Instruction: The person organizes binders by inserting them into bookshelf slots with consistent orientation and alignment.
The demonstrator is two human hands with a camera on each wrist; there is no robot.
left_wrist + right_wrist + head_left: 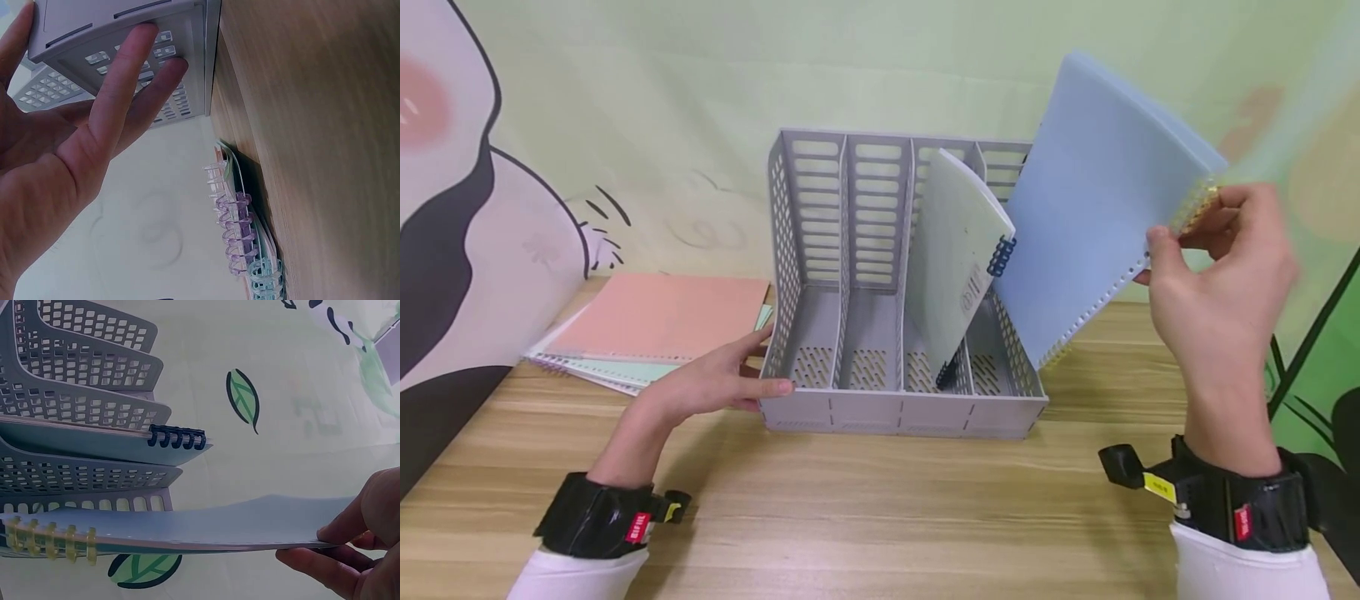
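My right hand (1232, 275) pinches a blue spiral notebook (1097, 200) at its bound edge, thumb on the near cover. The notebook is tilted, its lower corner beside the right wall of a grey file organizer (902, 412); whether that corner is inside the wall, I cannot tell. A pale green notebook (955, 258) with dark blue rings leans in a compartment left of the rightmost one. My left hand (715, 375) touches the organizer's front left corner, thumb along the front rim. In the left wrist view, its fingers (122, 87) lie extended across the perforated side wall.
Left of the organizer lies a stack of ring-bound notebooks, a salmon-coloured notebook (670, 312) on top. Clear, purple and light blue rings (236, 234) show in the left wrist view. Behind the wooden table (880, 508) hangs a printed backdrop (677, 100).
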